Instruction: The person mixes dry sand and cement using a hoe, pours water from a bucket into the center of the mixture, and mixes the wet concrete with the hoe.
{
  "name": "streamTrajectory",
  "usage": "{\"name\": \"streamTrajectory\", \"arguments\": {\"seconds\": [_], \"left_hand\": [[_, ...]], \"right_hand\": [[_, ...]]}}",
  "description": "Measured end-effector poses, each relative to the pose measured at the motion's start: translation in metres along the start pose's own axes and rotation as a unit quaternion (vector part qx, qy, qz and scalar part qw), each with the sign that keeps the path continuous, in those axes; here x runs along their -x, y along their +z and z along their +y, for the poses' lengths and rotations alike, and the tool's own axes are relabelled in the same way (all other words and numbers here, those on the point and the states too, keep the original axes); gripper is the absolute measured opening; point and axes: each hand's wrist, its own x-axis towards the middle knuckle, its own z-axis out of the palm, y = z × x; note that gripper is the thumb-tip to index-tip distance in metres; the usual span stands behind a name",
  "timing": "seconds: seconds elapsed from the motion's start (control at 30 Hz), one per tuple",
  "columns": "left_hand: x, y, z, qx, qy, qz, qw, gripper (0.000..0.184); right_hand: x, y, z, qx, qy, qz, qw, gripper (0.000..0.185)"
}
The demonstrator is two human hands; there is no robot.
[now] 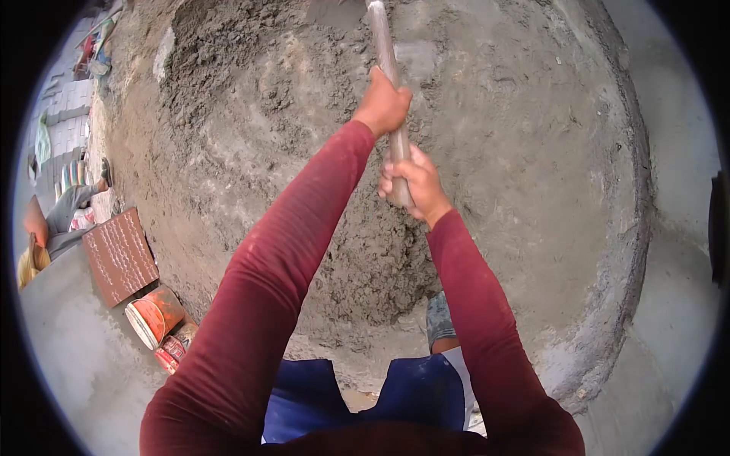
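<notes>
My left hand (384, 101) is wrapped round a long wooden handle (385, 47), near the top centre. Lower down, my right hand (416, 181) grips the same handle close to its near end. At the top edge a grey blade (334, 11) shows in part, lying on the wet mortar. Rough, lumpy mortar (372, 266) lies heaped below my hands, and more crumbly mix (213, 61) spreads at the upper left. Smoother wet mortar (525, 175) covers the right side.
An orange bucket (154, 313) lies at the lower left beside a brown textured board (120, 257). Red and white containers (172, 353) are next to it. A person's leg (72, 205) shows at the far left. A raised rim (642, 190) curves along the right.
</notes>
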Motion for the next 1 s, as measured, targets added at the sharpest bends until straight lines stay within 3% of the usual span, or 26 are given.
{"name": "streamTrajectory", "arguments": {"seconds": [0.03,0.07,0.1,0.13,0.2,0.23,0.3,0.33,0.4,0.53,0.57,0.67,0.73,0.8,0.93,0.97,1.0], "left_hand": [[-0.043,-0.009,0.003,-0.097,-0.022,-0.011,0.995,0.045],[-0.071,-0.022,0.011,-0.365,0.114,-0.141,0.913,0.043],[-0.084,-0.031,0.016,-0.589,0.235,-0.255,0.73,0.042],[-0.081,-0.028,0.009,-0.593,0.231,-0.263,0.725,0.042],[-0.069,-0.008,0.009,-0.665,0.232,-0.393,0.591,0.045],[-0.053,0.006,-0.002,-0.57,0.159,-0.347,0.728,0.05],[-0.001,0.036,-0.047,-0.349,-0.006,-0.265,0.899,0.059],[0.026,0.052,-0.063,-0.236,-0.087,-0.232,0.94,0.065],[0.092,0.071,-0.072,-0.155,-0.126,-0.222,0.954,0.071],[0.243,0.103,-0.097,-0.014,-0.226,-0.191,0.955,0.062],[0.283,0.103,-0.087,0.118,-0.28,-0.191,0.933,0.056],[0.387,0.092,-0.036,0.461,-0.389,-0.177,0.778,0.042],[0.438,0.074,0.006,0.516,-0.481,-0.177,0.686,0.031],[0.485,0.073,0.023,0.545,-0.481,-0.217,0.651,0.018],[0.533,0.078,0.06,0.54,-0.522,-0.169,0.638,0.012],[0.536,0.085,0.059,0.515,-0.543,-0.142,0.648,0.014],[0.533,0.092,0.051,0.488,-0.557,-0.113,0.662,0.018]], "right_hand": [[-0.056,0.009,-0.009,-0.045,-0.041,0.009,0.998,0.022],[-0.107,0.005,-0.012,-0.111,-0.058,-0.011,0.992,0.015],[-0.135,0.009,-0.011,-0.128,-0.061,0.013,0.99,0.013],[-0.146,0.014,-0.006,-0.147,-0.059,0.036,0.987,0.01],[-0.103,0.008,0.025,-0.136,-0.053,0.08,0.986,0.009],[-0.073,0.004,0.039,-0.119,-0.057,0.118,0.984,0.009],[0.0,-0.015,0.078,-0.094,-0.018,0.148,0.984,0.01],[0.041,-0.02,0.092,-0.147,0.008,0.152,0.977,0.012],[0.119,-0.018,0.111,-0.132,0.06,0.194,0.97,0.015],[0.277,-0.023,0.141,0.075,0.169,0.24,0.953,0.02],[0.317,-0.016,0.133,0.173,0.19,0.225,0.94,0.023],[0.425,-0.003,0.093,0.459,0.21,0.152,0.85,0.032],[0.472,0.012,0.038,0.498,0.326,0.124,0.794,0.032],[0.521,0.004,0.02,0.643,0.255,0.073,0.718,0.034],[0.561,0.002,-0.01,0.722,0.235,0.017,0.651,0.031],[0.555,0.009,-0.012,0.695,0.293,0.007,0.657,0.034],[0.538,0.014,-0.006,0.695,0.283,0.005,0.661,0.034]]}}
